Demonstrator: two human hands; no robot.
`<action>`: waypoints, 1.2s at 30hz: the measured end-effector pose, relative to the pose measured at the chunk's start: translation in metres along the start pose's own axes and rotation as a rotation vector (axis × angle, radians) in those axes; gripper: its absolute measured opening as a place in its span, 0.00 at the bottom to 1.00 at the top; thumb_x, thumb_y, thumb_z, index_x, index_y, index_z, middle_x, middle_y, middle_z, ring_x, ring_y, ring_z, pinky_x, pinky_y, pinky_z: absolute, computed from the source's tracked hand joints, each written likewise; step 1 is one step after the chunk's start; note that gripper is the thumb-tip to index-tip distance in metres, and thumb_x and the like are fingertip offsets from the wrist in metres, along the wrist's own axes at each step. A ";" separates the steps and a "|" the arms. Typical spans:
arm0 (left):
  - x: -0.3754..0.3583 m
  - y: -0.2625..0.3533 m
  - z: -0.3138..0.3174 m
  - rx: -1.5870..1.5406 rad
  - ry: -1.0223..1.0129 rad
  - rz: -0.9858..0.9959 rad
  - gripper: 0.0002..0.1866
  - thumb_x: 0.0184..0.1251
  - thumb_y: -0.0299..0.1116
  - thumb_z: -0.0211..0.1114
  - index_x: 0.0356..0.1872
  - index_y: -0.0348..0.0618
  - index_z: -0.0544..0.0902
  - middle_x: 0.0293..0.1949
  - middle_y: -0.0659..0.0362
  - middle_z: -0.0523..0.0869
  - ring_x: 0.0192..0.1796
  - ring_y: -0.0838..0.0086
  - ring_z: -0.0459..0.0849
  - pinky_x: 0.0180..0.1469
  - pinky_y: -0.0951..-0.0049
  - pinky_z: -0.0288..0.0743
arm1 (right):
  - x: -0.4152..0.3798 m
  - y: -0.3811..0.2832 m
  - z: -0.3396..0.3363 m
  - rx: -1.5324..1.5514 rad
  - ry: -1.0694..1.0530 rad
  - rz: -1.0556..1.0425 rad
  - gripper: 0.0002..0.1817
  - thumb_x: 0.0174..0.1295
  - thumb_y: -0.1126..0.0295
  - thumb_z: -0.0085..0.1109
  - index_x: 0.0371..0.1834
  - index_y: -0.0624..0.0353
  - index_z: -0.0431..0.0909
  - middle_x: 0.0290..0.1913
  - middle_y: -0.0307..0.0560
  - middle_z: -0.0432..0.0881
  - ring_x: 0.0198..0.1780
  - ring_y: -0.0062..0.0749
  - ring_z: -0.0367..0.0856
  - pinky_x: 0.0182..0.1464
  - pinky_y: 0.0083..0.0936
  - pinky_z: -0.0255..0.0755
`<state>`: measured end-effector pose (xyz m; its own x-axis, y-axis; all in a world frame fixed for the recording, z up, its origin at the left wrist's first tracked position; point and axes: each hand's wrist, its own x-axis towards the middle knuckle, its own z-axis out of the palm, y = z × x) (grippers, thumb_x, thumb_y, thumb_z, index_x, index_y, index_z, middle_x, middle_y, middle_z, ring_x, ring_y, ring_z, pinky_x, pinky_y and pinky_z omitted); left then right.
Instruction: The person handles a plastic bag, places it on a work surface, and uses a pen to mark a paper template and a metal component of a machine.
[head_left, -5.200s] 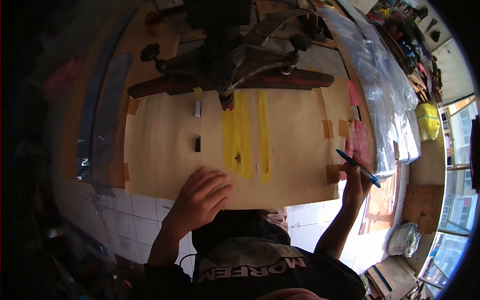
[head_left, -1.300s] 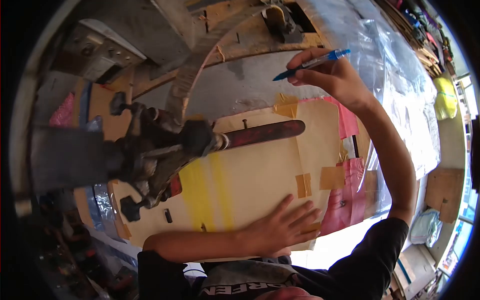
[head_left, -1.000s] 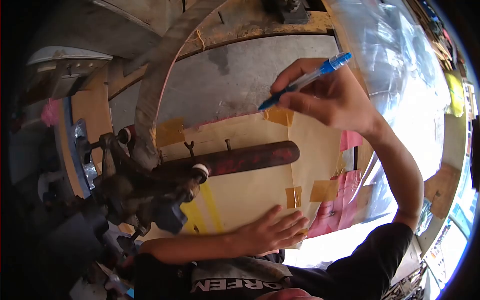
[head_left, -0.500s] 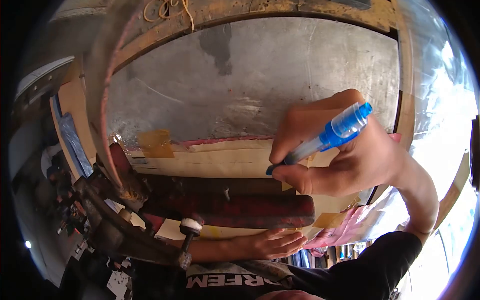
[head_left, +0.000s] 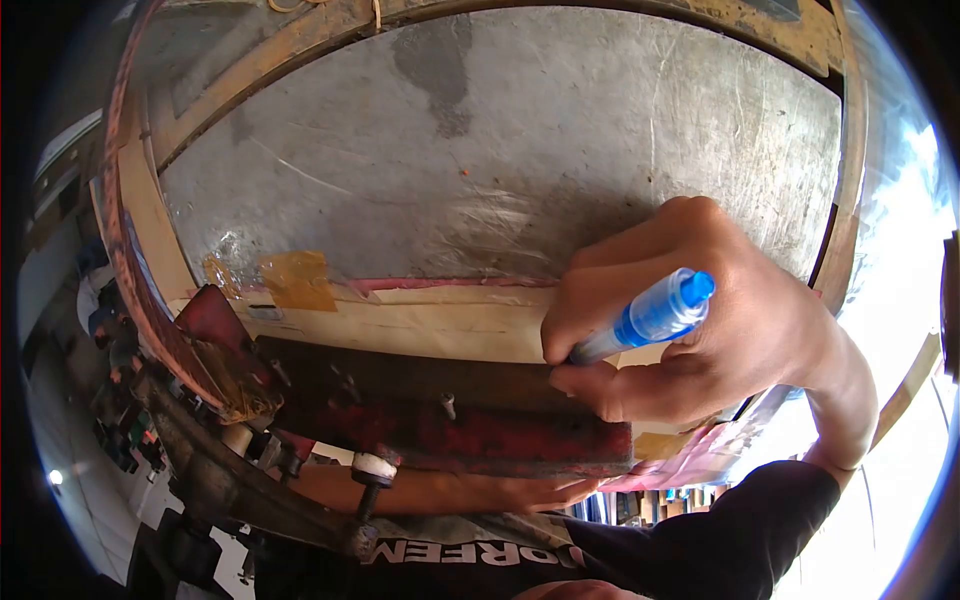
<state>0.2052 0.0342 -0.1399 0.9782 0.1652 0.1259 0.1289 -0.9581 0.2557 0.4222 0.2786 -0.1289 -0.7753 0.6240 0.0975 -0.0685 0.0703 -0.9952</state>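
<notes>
My right hand (head_left: 680, 320) is closed around a blue pen (head_left: 660, 312) with a clear cap-like end. The pen stands tilted, its lower end hidden behind my thumb and fingers, over the cream paper strip (head_left: 440, 318) at the metal sheet's near edge. Just below the pen lies a dark red metal bar (head_left: 480, 435) with a screw standing in it. Behind that bar, close to my shirt, my left hand (head_left: 545, 492) is mostly hidden; the part that shows has its fingers stretched out.
A scuffed grey metal sheet (head_left: 560, 130) sits in a wooden frame (head_left: 290, 70). Brown tape (head_left: 300, 280) holds the paper at the left. A heavy metal arm (head_left: 240, 475) and a curved band (head_left: 125, 220) stand at the left. Clear plastic hangs at the right.
The view has shifted, and the sheet now shows larger. The pen has tipped more upright in my right hand and its tip is hidden. More of my left hand is behind the bar.
</notes>
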 end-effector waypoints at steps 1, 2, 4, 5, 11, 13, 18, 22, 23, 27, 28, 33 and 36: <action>0.000 0.000 0.000 0.016 -0.004 0.016 0.34 0.64 0.53 0.64 0.71 0.57 0.70 0.73 0.59 0.68 0.76 0.59 0.63 0.77 0.51 0.57 | -0.001 0.000 0.000 -0.019 -0.005 0.005 0.06 0.50 0.78 0.72 0.29 0.60 0.83 0.25 0.44 0.83 0.23 0.35 0.82 0.24 0.27 0.71; 0.000 -0.001 -0.001 0.038 -0.011 0.034 0.35 0.63 0.53 0.64 0.71 0.57 0.70 0.73 0.58 0.68 0.76 0.59 0.63 0.77 0.51 0.57 | -0.001 0.001 0.000 -0.013 -0.006 0.008 0.06 0.50 0.78 0.72 0.29 0.60 0.83 0.25 0.44 0.83 0.23 0.35 0.82 0.24 0.27 0.71; 0.001 -0.002 -0.002 0.099 -0.027 0.092 0.36 0.62 0.54 0.66 0.71 0.56 0.70 0.73 0.57 0.68 0.76 0.57 0.63 0.77 0.50 0.57 | -0.001 0.002 0.001 -0.032 -0.022 0.004 0.07 0.50 0.78 0.72 0.29 0.59 0.83 0.25 0.44 0.82 0.23 0.36 0.82 0.24 0.28 0.71; 0.001 -0.004 -0.003 0.140 -0.039 0.126 0.37 0.61 0.54 0.67 0.71 0.56 0.71 0.73 0.57 0.68 0.76 0.56 0.64 0.77 0.50 0.57 | -0.001 0.002 0.001 -0.029 -0.021 0.005 0.07 0.50 0.78 0.72 0.29 0.59 0.83 0.25 0.44 0.82 0.23 0.36 0.82 0.24 0.28 0.71; 0.006 -0.019 -0.009 0.658 -0.114 0.585 0.40 0.56 0.55 0.71 0.71 0.55 0.71 0.72 0.53 0.68 0.75 0.52 0.64 0.76 0.48 0.58 | 0.001 0.000 0.002 -0.074 -0.066 0.023 0.07 0.50 0.79 0.72 0.29 0.60 0.82 0.24 0.44 0.83 0.24 0.36 0.83 0.24 0.27 0.72; 0.008 -0.022 -0.011 0.746 -0.122 0.677 0.42 0.55 0.55 0.73 0.71 0.55 0.71 0.72 0.52 0.68 0.74 0.51 0.65 0.76 0.48 0.58 | 0.001 0.001 0.003 -0.079 -0.059 0.007 0.07 0.50 0.79 0.72 0.29 0.61 0.82 0.24 0.44 0.83 0.23 0.35 0.83 0.24 0.27 0.72; 0.010 -0.020 -0.011 0.803 -0.133 0.748 0.44 0.52 0.56 0.76 0.71 0.54 0.71 0.72 0.50 0.68 0.74 0.48 0.65 0.76 0.46 0.58 | 0.002 -0.001 0.002 -0.111 -0.109 0.026 0.07 0.51 0.79 0.72 0.29 0.61 0.82 0.24 0.44 0.83 0.23 0.35 0.83 0.23 0.27 0.72; -0.008 0.015 0.012 0.370 -0.057 0.237 0.37 0.64 0.56 0.61 0.73 0.57 0.68 0.74 0.58 0.67 0.78 0.60 0.61 0.77 0.49 0.56 | 0.003 -0.001 0.004 -0.136 -0.115 -0.008 0.07 0.52 0.78 0.72 0.30 0.62 0.81 0.24 0.44 0.83 0.23 0.35 0.83 0.23 0.28 0.73; -0.007 0.017 0.014 -0.076 0.016 -0.105 0.27 0.76 0.51 0.49 0.71 0.55 0.70 0.75 0.63 0.66 0.79 0.71 0.60 0.76 0.53 0.58 | 0.003 0.000 0.005 -0.137 -0.116 -0.008 0.07 0.52 0.78 0.72 0.30 0.62 0.81 0.24 0.44 0.83 0.23 0.35 0.83 0.23 0.28 0.73; -0.008 0.016 0.011 -0.038 0.033 -0.100 0.27 0.75 0.51 0.49 0.71 0.55 0.71 0.75 0.64 0.67 0.78 0.73 0.61 0.71 0.60 0.64 | 0.006 0.000 0.006 -0.172 -0.135 -0.043 0.07 0.54 0.77 0.72 0.32 0.63 0.82 0.24 0.45 0.84 0.24 0.36 0.85 0.24 0.28 0.76; -0.008 0.015 0.010 -0.003 0.044 -0.113 0.28 0.75 0.54 0.51 0.71 0.58 0.70 0.75 0.67 0.67 0.78 0.74 0.62 0.75 0.54 0.58 | 0.007 0.000 0.007 -0.185 -0.144 -0.066 0.07 0.54 0.77 0.72 0.33 0.64 0.82 0.25 0.46 0.84 0.24 0.36 0.85 0.25 0.28 0.77; -0.008 0.011 0.007 0.013 0.032 -0.119 0.30 0.73 0.59 0.51 0.73 0.64 0.68 0.76 0.70 0.66 0.77 0.75 0.64 0.78 0.42 0.48 | 0.014 0.001 0.014 -0.193 -0.156 -0.096 0.07 0.54 0.77 0.72 0.34 0.64 0.83 0.26 0.47 0.85 0.26 0.37 0.86 0.26 0.29 0.79; -0.007 0.007 0.004 0.012 -0.018 -0.061 0.30 0.74 0.59 0.51 0.73 0.64 0.67 0.75 0.69 0.66 0.78 0.74 0.63 0.78 0.42 0.49 | 0.012 0.000 0.012 -0.200 -0.152 -0.101 0.07 0.53 0.78 0.72 0.34 0.63 0.83 0.27 0.48 0.86 0.26 0.37 0.87 0.26 0.29 0.79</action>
<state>0.1999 0.0257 -0.1428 0.9712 0.2193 0.0934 0.1902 -0.9492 0.2507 0.4057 0.2766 -0.1282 -0.8574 0.4828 0.1781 -0.0368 0.2877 -0.9570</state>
